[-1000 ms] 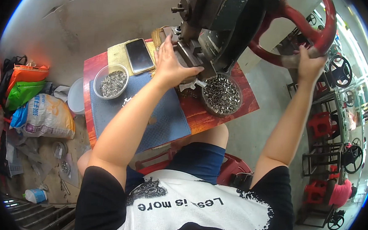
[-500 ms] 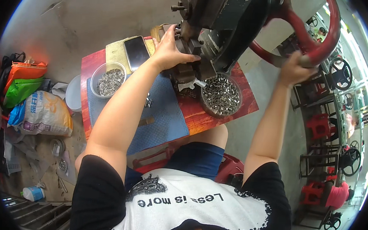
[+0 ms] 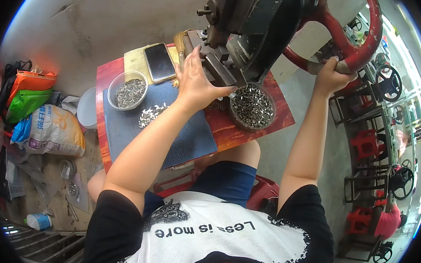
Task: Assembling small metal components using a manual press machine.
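Observation:
My left hand (image 3: 197, 82) is beside the die block (image 3: 219, 68) of a dark hand press (image 3: 256, 18). Its fingers point up along the block and the thumb stretches right, over the rim of a round bowl (image 3: 253, 107) full of small shiny metal pieces. No held part shows in that hand. My right hand (image 3: 335, 77) is wrapped around the rim of the press's red handwheel (image 3: 370, 42). Left of my forearm, small silvery pieces (image 3: 151, 115) lie piled on a blue textured mat (image 3: 171, 148). A clear tub (image 3: 129, 92) of thin metal parts sits farther left.
A phone (image 3: 160, 62) rests on a yellow cloth (image 3: 134, 59), with a brush (image 3: 179, 45) beside it. The red table (image 3: 234, 142) stands above my knees. Bags (image 3: 51, 129) are on the floor at left. More handwheel presses (image 3: 389, 83), red stools and a person in pink (image 3: 387, 224) are at right.
My left hand has come down and nearer to me along the die block. My right hand and the wheel rim have shifted slightly left. The piled pieces now show beside my forearm.

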Available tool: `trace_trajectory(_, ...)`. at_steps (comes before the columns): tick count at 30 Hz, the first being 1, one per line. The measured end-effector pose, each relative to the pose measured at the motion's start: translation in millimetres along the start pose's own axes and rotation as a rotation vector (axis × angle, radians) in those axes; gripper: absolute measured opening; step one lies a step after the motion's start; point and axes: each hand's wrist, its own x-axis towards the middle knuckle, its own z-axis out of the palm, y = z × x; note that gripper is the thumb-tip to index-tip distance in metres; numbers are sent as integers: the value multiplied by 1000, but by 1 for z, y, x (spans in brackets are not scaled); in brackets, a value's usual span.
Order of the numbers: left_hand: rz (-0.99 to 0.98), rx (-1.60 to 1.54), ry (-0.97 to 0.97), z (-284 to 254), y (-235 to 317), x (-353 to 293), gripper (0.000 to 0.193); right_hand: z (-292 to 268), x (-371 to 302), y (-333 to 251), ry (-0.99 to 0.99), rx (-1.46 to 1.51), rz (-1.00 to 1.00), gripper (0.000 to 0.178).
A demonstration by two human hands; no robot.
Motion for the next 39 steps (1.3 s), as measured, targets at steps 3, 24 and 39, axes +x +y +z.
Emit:
trace_trajectory(3,19,23,43,1,-2,-3,133,-6,-14,-5,3,-49,-27,63)
trace_trajectory(24,120,-49,45,-6,2,1,133,31,-118,-79,-1033,138,-323,27)
trace_trajectory(39,372,46,68,-22,56,-42,120,-61,-108,-37,-1259,-107,484,31)
